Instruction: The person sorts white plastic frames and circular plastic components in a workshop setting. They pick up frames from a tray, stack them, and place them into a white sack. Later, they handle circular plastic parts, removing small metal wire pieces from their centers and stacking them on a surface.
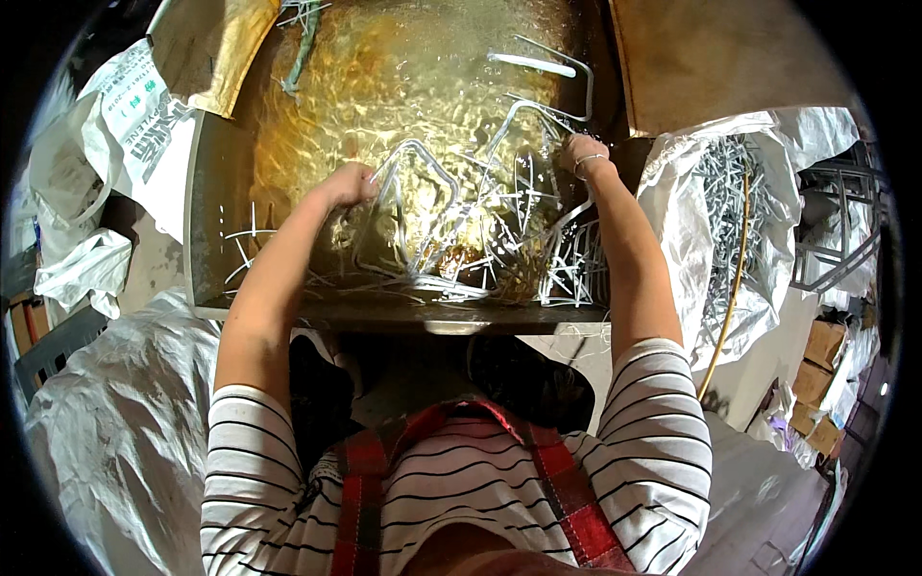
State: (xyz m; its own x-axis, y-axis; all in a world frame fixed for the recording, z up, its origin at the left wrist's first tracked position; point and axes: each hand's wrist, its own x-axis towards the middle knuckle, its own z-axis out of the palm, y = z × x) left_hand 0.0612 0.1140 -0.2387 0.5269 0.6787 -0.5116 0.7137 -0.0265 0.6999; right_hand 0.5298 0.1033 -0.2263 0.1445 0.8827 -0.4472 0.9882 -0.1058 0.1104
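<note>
Shallow, yellowish water ripples in a metal trough (213, 230) in front of me. My left hand (351, 182) is closed at the left end of a bent pale metal rod (411, 146), whose angular loop stands partly out of the water. Over by the right wall, my right hand (582, 150) is closed on another bent rod (515, 113) that slants down to the left. Its fingers are partly hidden. Between and below the hands lies a tangle of thin pale strips (572, 274), heaped against the near wall.
A white sack (663, 182) full of short grey pieces (732, 221) stands at the right, with a thin yellowish stick (736, 288) across it. White woven bags (144, 115) hang at the left. A white rod (533, 64) and a green strip (303, 53) lie farther back in the trough.
</note>
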